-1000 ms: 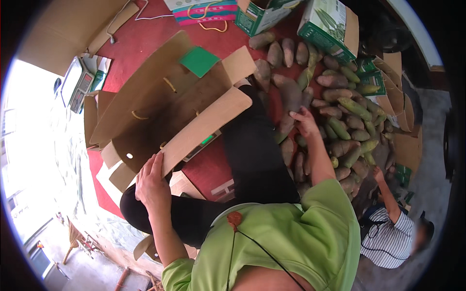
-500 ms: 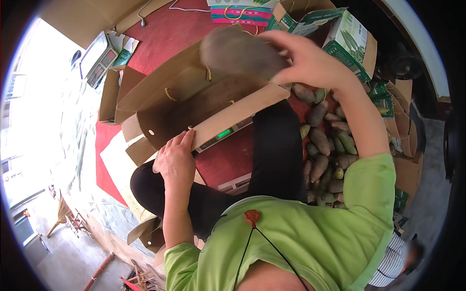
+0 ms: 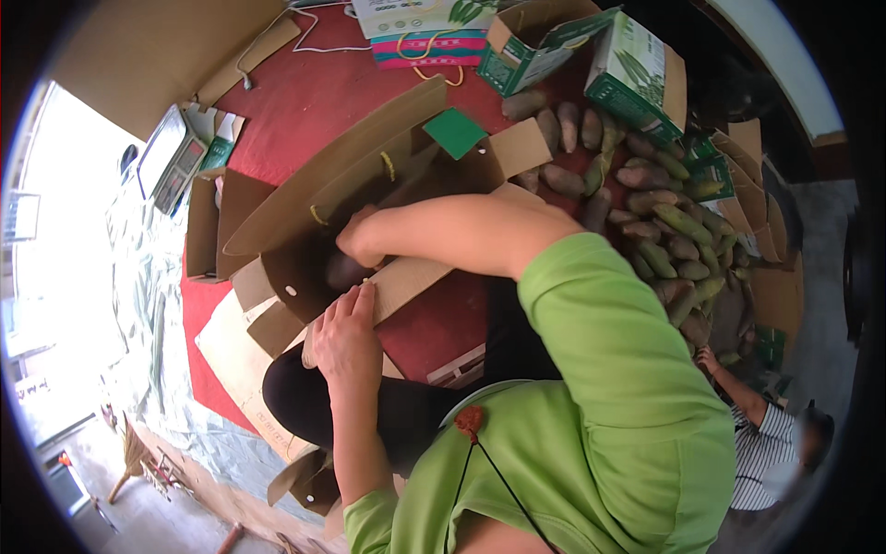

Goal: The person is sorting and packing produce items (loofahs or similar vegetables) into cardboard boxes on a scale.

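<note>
A long cardboard carton (image 3: 305, 198) stands open in front of me, with yellow cord loops on its inner wall. My left hand (image 3: 348, 334) is closed over the edge of its near flap (image 3: 406, 288). My right hand (image 3: 358, 235) reaches down inside the carton's left end, closed around a large purple-brown tuber (image 3: 346, 270). Its fingertips are partly hidden by the hand itself. My right forearm crosses over the carton and hides part of its inside.
To the right lies a heap of purple and green tubers (image 3: 683, 222). Printed green-white cartons (image 3: 637, 78) stand at the back right. A scale (image 3: 171, 162) and a smaller open carton (image 3: 235, 208) are at the left. A co-worker in stripes (image 3: 766, 443) touches the heap's near side.
My right hand has carried the tuber from above the carton's far right down into its left end. My left hand stays on the near flap. A co-worker's arm has come to the heap.
</note>
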A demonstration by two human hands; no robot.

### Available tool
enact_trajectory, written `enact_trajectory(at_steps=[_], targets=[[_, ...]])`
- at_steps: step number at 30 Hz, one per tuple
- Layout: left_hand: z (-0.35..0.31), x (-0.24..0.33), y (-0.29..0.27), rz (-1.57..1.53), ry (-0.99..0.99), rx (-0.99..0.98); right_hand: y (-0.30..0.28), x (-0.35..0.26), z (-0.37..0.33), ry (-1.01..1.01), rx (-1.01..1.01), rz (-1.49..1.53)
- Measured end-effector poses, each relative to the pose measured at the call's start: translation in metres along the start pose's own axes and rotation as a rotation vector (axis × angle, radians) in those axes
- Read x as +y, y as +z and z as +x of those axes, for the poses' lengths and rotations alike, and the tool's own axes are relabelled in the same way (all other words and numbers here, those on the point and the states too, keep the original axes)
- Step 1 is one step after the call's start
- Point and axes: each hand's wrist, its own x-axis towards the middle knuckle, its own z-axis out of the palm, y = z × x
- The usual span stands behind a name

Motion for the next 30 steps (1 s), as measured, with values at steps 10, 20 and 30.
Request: enact_trajectory(at_steps=[10,20,30], targets=[[0.003,0.005,0.004,0.008,-0.064,0.015,-0.030,0.019,-0.019,-0.427,0.435,0.214],[0.004,0.018,0.002,0.030,-0.118,0.021,0.043,0.135,-0.220,-0.146,1.060,1.218],[0.001,0.015,0.006,-0.008,-0.100,0.020,0.330,0.172,-0.161,0.723,0.977,1.687]])
